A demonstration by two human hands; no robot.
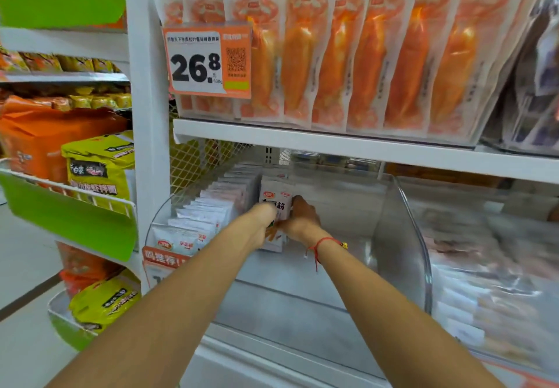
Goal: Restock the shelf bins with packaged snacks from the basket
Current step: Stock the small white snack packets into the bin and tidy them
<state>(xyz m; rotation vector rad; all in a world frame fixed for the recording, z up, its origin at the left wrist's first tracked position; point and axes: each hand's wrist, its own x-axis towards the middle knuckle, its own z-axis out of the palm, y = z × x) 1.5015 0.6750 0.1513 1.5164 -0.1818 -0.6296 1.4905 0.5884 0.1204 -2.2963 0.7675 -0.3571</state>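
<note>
White foil snack packets (273, 206) gripped upright between left hand (262, 224) and right hand (302, 218), inside clear plastic shelf bin (402, 236); placing under way, next pressing them left against stocked row (208, 212).

Shop aisle, white shelving (332, 142), hanging orange snack packs (360, 55), price tag (196, 64) reading 26.8
</note>
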